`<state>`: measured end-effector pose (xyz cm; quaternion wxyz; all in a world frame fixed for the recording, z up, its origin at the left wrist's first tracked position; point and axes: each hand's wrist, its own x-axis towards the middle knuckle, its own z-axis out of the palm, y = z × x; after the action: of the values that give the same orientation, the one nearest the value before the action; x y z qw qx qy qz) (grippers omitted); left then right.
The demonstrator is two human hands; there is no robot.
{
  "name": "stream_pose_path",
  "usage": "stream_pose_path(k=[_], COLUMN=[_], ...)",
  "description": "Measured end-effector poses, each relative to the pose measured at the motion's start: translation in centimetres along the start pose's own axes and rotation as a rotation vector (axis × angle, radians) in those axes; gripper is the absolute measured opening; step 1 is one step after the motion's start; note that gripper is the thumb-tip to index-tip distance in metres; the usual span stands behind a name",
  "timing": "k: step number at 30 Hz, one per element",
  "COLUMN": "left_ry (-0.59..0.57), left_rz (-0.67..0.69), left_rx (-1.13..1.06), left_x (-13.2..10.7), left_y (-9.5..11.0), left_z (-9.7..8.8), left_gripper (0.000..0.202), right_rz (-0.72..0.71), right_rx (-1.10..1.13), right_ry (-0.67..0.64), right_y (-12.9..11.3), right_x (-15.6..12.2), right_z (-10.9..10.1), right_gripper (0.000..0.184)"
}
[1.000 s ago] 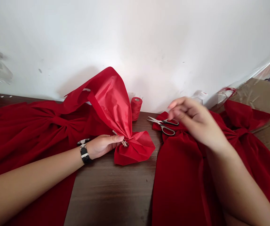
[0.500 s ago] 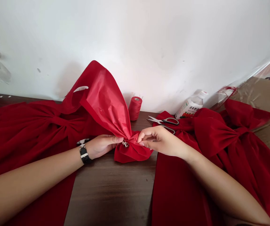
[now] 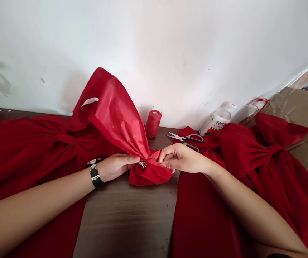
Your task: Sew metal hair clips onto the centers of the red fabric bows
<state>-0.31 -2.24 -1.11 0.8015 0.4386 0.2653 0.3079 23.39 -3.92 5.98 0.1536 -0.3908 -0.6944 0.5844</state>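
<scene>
A shiny red fabric piece (image 3: 119, 114) is gathered at its middle, where a small metal clip (image 3: 142, 164) sits. My left hand (image 3: 116, 166), with a black watch on the wrist, is closed on the gather just left of the clip. My right hand (image 3: 179, 158) pinches the bunched red fabric on the right side of the clip. The lower lobe of the fabric (image 3: 150, 175) rests on the dark wooden table (image 3: 127, 218); the upper part stands up towards the wall.
Red velvet bows lie to the left (image 3: 30, 147) and right (image 3: 250, 150). Behind my hands are a red thread spool (image 3: 153, 123), scissors (image 3: 187, 139) and a plastic bottle (image 3: 217, 120). Clear plastic sheet (image 3: 299, 104) covers the far right. A white wall closes the back.
My right hand came down from above the scissors and took hold of the fabric beside the clip. The bottle came into sight. My left hand stayed put.
</scene>
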Motion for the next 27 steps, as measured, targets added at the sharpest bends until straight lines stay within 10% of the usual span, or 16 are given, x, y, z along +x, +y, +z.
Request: stream_pose_path(k=[11, 20, 27], left_ry=[-0.023, 0.028, 0.03], left_rz=[-0.002, -0.024, -0.045], left_rx=[0.056, 0.085, 0.06], left_x=[0.0, 0.0, -0.2], left_y=[0.2, 0.2, 0.0], left_z=[0.4, 0.5, 0.9], left_gripper=[0.042, 0.047, 0.05], right_rz=[-0.176, -0.588, -0.539], right_rx=[-0.03, -0.542, -0.414], right_ry=[0.113, 0.303, 0.31], right_y=[0.7, 0.8, 1.8], right_x=[0.4, 0.2, 0.6], right_z=[1.7, 2.1, 2.6], right_gripper=[0.014, 0.021, 0.022])
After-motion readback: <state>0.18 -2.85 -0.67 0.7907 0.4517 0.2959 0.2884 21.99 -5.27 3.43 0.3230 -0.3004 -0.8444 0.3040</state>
